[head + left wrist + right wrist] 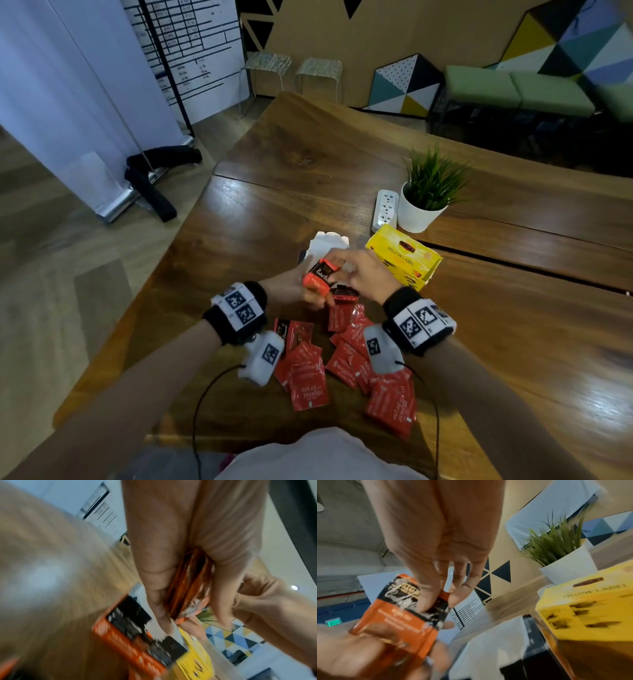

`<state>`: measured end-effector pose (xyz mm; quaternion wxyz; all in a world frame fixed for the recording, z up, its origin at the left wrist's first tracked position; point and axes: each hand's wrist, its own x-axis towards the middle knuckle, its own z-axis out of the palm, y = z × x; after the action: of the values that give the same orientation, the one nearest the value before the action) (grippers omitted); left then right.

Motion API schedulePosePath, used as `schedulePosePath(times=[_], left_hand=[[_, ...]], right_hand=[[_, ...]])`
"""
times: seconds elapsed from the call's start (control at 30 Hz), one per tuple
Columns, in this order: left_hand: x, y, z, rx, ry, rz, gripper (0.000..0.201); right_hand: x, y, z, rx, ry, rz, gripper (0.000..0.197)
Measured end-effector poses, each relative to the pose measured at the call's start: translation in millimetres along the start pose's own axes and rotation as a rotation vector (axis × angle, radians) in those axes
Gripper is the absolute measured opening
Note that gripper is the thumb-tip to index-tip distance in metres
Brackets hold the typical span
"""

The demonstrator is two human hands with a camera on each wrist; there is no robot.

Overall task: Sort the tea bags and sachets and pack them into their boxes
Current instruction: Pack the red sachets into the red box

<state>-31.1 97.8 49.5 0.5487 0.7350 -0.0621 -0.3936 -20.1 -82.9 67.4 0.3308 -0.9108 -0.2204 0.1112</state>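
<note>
My left hand (291, 284) grips a stack of orange-and-black sachets (317, 277) above the table. In the left wrist view the stack (187, 585) sits edge-on between thumb and fingers. My right hand (359, 270) pinches the top sachet (406, 608) between thumb and fingertips (455, 599). An open box with white flaps (329, 243) lies just behind both hands. A yellow box (404, 260) stands to the right. Several red sachets (342, 359) lie scattered on the table under my wrists. An orange-and-black box (128, 635) shows below the left hand.
A potted plant (424, 202) and a white power strip (385, 209) stand behind the yellow box. One dark sachet (293, 332) lies at the left of the red pile. The wooden table (274, 192) ends close on my left.
</note>
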Motion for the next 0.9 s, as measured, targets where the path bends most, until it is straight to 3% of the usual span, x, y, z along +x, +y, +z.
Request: schedulePosePath(times=[0.07, 0.13, 0.2, 0.3, 0.37, 0.47, 0.63, 0.9], left_hand=[[10, 9, -21, 0.15, 0.109, -0.008, 0.121], [19, 13, -40, 0.219, 0.236, 0.001, 0.128], [26, 7, -52, 0.382, 0.32, -0.033, 0.133], [36, -8, -52, 0.48, 0.271, -0.123, 0.139], [42, -13, -51, 0.429, 0.222, -0.116, 0.136], [46, -12, -51, 0.471, 0.171, -0.089, 0.125], [45, -18, -58, 0.522, 0.231, -0.096, 0.113], [48, -20, -68, 0.509, 0.179, -0.119, 0.115]], right_hand=[[17, 2, -10, -0.142, 0.107, 0.019, 0.026], [30, 2, -20, -0.381, 0.146, 0.035, 0.032], [39, 3, -19, -0.631, 0.047, 0.018, 0.033], [49, 5, 0, -0.842, -0.216, -0.07, 0.039], [59, 10, 14, -0.883, -0.32, -0.122, 0.038], [78, 18, 27, -0.852, -0.36, -0.212, 0.03], [102, 32, 39, -0.761, -0.398, -0.279, 0.029], [103, 41, 44, -0.639, -0.428, -0.323, 0.032]])
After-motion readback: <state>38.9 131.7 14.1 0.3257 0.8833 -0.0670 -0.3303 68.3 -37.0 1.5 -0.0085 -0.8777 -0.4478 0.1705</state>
